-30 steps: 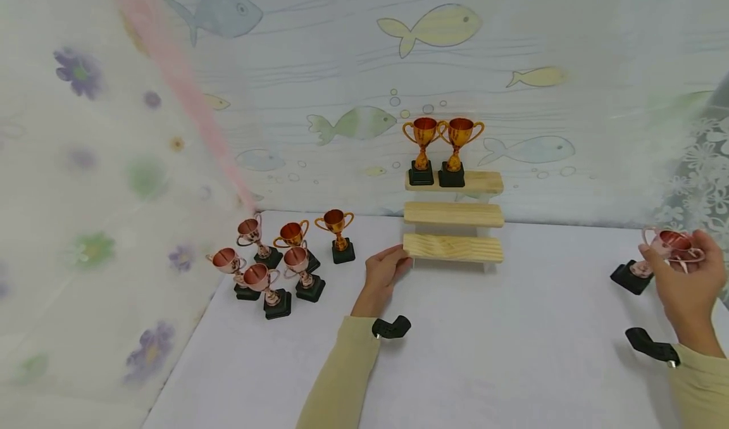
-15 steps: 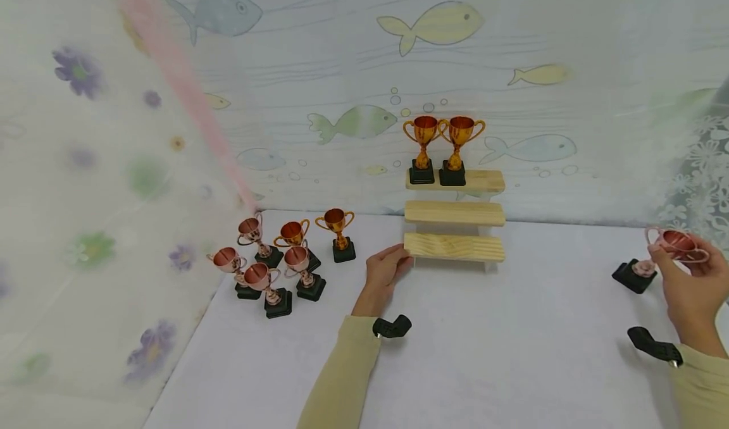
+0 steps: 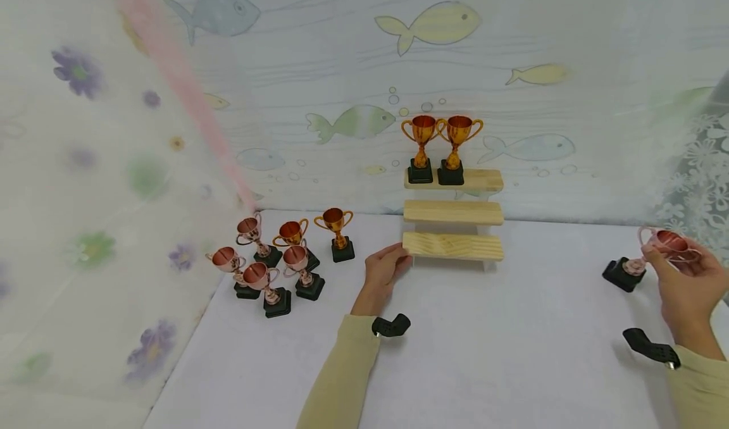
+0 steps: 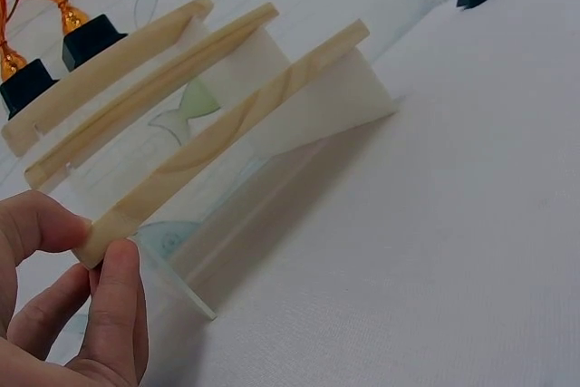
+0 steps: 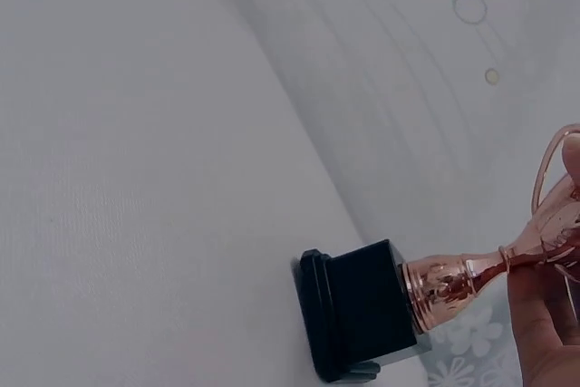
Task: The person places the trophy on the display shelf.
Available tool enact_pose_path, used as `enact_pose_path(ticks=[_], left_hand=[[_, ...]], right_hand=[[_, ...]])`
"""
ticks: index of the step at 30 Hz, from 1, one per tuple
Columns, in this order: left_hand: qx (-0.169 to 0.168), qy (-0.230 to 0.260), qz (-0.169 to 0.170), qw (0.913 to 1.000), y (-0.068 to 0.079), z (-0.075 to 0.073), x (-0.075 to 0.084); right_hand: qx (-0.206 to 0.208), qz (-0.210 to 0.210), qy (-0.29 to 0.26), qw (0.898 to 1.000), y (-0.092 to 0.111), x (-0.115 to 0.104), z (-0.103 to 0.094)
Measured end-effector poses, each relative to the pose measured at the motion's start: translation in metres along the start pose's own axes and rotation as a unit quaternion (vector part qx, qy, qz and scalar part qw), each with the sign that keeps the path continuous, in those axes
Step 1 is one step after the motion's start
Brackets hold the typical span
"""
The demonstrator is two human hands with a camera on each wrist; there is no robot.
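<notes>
At the right, my right hand (image 3: 691, 290) grips a rose-gold trophy (image 3: 634, 266) by its cup, near a handle. The trophy leans, its black base (image 5: 362, 313) pointing left and down; in the right wrist view that base overlaps the white cloth. My left hand (image 3: 381, 274) pinches the left end of the lowest board on a three-step wooden display stand (image 3: 455, 247). In the left wrist view, thumb (image 4: 50, 226) and fingers sit on either side of that board. Two gold trophies (image 3: 422, 139) stand side by side on the top step, towards its left end.
Left of the stand, several trophies are grouped on the white-covered table (image 3: 484, 353): rose-gold ones (image 3: 257, 278) and two gold ones, one gold trophy (image 3: 336, 221) standing slightly apart. A fish-patterned curtain (image 3: 342, 55) hangs directly behind the stand. Lacy white fabric (image 3: 691, 176) hangs at the right.
The rose-gold trophy in my right hand has tilted a little and its base has shifted slightly left. My left hand stays on the lowest board, and the stand has not moved.
</notes>
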State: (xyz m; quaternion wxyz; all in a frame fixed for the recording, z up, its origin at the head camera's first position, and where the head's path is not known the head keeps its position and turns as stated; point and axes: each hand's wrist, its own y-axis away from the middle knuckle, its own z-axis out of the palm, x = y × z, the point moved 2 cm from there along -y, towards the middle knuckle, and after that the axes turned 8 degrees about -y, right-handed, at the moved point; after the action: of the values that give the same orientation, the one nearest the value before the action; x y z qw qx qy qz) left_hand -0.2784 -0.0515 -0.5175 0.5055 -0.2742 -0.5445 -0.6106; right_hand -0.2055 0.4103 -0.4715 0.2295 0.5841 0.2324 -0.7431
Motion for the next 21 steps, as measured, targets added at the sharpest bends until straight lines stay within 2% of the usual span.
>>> enact_pose_path(ticks=[5, 9, 12, 17, 19, 21], left_hand=[[0.001, 0.000, 0.000, 1.0000, -0.001, 0.000, 0.000], [0.002, 0.002, 0.003, 1.0000, 0.000, 0.000, 0.001], [0.002, 0.004, 0.003, 1.0000, 0.000, 0.001, 0.001], [0.005, 0.002, -0.001, 1.0000, 0.000, 0.001, 0.000], [0.007, 0.001, -0.001, 1.0000, -0.001, 0.001, 0.000], [0.007, 0.001, 0.001, 1.0000, -0.001, 0.002, 0.000]], right_hand=[[-0.020, -0.024, -0.039, 0.999, 0.002, 0.000, 0.003], [-0.044, -0.034, -0.045, 0.997, 0.006, -0.002, 0.007], [-0.064, -0.031, -0.005, 0.997, 0.013, -0.004, 0.011], [-0.100, -0.003, 0.050, 0.994, 0.023, -0.010, 0.023], [-0.123, 0.023, 0.018, 0.992, 0.026, -0.015, 0.030], [-0.152, 0.033, -0.010, 0.988, 0.030, -0.019, 0.037]])
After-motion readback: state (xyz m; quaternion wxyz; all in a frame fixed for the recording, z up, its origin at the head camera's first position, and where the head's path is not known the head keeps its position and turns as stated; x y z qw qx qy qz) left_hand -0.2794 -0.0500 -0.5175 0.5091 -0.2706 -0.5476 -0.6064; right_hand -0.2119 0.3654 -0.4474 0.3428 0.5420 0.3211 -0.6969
